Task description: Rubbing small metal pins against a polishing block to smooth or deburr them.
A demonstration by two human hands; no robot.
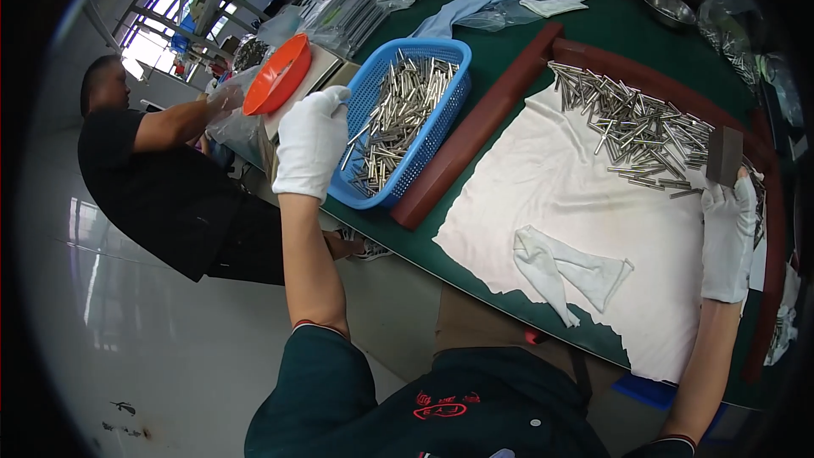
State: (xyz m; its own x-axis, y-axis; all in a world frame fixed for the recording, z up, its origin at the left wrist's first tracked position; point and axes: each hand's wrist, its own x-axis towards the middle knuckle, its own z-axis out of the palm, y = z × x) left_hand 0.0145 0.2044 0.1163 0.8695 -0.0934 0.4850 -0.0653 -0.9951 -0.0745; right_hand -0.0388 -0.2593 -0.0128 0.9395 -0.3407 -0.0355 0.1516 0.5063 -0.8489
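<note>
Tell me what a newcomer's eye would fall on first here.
Probably the bright blue perforated basket left of the picture's middle, filled with slender metal rods, with an orange bowl near its upper left. Next, likely the heap of shiny rods along the far edge of a white cloth at right. Beside that heap, the gloved right hand holds a dark rectangular block.

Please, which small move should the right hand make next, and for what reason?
Probably the right hand should ease the dark block a little leftward along the near edge of the piled metal pins: the hand holds the block beside the pile, and several pins straggle along that edge on the white cloth.
</note>
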